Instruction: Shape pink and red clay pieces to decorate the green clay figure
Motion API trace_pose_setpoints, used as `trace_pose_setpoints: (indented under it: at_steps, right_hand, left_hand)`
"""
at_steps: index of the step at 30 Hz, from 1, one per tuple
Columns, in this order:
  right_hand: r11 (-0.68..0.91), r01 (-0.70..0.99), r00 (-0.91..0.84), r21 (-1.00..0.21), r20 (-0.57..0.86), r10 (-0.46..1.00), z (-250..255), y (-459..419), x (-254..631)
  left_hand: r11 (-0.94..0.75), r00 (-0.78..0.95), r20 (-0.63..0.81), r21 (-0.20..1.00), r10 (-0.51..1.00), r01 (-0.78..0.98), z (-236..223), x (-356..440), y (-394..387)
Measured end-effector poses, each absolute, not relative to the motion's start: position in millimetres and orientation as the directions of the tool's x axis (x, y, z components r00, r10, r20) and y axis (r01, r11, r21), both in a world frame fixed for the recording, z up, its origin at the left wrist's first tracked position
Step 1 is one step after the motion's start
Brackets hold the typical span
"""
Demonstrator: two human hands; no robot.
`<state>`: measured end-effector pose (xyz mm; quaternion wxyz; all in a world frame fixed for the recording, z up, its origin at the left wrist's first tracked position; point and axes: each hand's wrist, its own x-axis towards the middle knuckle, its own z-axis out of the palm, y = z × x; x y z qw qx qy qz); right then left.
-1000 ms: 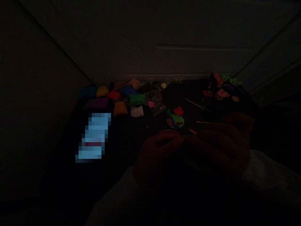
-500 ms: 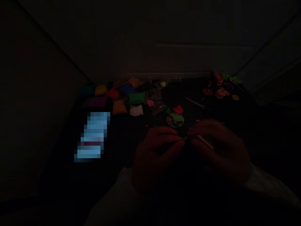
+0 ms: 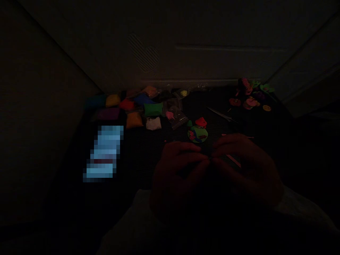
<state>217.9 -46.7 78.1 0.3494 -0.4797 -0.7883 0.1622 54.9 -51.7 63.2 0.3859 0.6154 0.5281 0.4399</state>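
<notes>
In dim light, my left hand (image 3: pixel 179 173) and my right hand (image 3: pixel 247 168) come together low in the middle, thumbs and forefingers pinched tip to tip. The small green piece of clay seen earlier at the left fingertips is now hidden between them. Just beyond the hands lies a round green clay figure (image 3: pixel 198 135) with blue, pink and brown bits on it. A red clay piece (image 3: pixel 201 122) adjoins its top. Behind my right hand, a pink flat strip (image 3: pixel 233 160) is partly covered.
Scissors (image 3: pixel 220 114) lie past the right hand. Bags of coloured clay, among them a green bag (image 3: pixel 153 109) and a white bag (image 3: pixel 153 123), line the back left. A lit phone (image 3: pixel 105 154) is at left. Several clay figures (image 3: pixel 251 103) stand at the back right.
My right thumb and forefinger have closed in to meet the left fingertips. The green piece between them has gone out of sight. The view has shifted slightly.
</notes>
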Motion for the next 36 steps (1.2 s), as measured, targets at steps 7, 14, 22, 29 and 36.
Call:
trace_pose_setpoints:
  at_steps: [7, 14, 22, 29, 36]
  right_hand:
    - [0.495, 0.664, -0.285, -0.561, 0.422, 0.861, 77, -48, 215]
    - [0.490, 0.646, -0.273, -0.586, 0.422, 0.865, 77, -50, 219]
    - [0.676, 0.563, -0.487, -0.475, 0.471, 0.736, 80, -41, 235]
    - [0.763, 0.561, -0.595, -0.322, 0.483, 0.642, 88, -41, 241]
    - [0.790, 0.548, -0.646, -0.274, 0.462, 0.608, 89, -39, 242]
  left_hand:
    - [-0.248, 0.061, 0.245, 0.885, 0.968, 0.394, 59, 56, -55]
    - [-0.166, 0.063, 0.154, 0.929, 0.986, 0.331, 61, 54, -52]
    - [0.299, 0.328, -0.257, 0.951, 0.909, -0.083, 63, 49, -41]
    - [0.498, 0.506, -0.335, 0.837, 0.795, -0.228, 59, 47, -39]
    - [0.561, 0.552, -0.355, 0.786, 0.754, -0.261, 57, 49, -38]
